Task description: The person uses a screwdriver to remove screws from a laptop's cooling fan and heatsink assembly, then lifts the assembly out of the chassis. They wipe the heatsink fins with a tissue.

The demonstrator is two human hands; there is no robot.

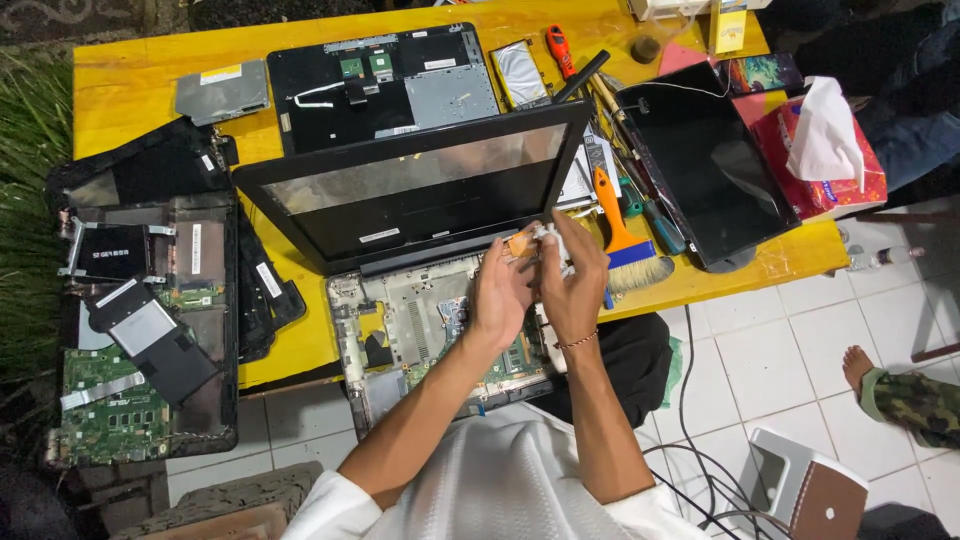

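- Left hand (pixel 500 295) and right hand (pixel 572 280) meet at frame centre, above the opened laptop base (pixel 420 330) that overhangs the near edge of the yellow worktop (pixel 130 90).
- Both grips closed, pinching together a small orange-tan part (pixel 520 243) and a bit of white material (pixel 550 238); which hand has which, cannot tell.
- Judged: part is tiny, light, probably thin and bendable, fragile; best pinched by the edges with the fingertips, gentle pressure.
- Bare laptop screen frame (pixel 420 185) stands tilted up just behind the hands.
- Orange-handled brush (pixel 625 240) lies just right of the hands, near the screwdrivers.
- Labels: small white rectangular sticker on the screen frame's lower edge; white strip stickers on the dismantled black laptop (pixel 150 290), left of frame.
- Packages: red tissue pack (pixel 860 175) with a white tissue sticking up, right edge; yellow box (pixel 732 25) at top right, partly cut off.
- Black tablet (pixel 710 165) flat at upper right.
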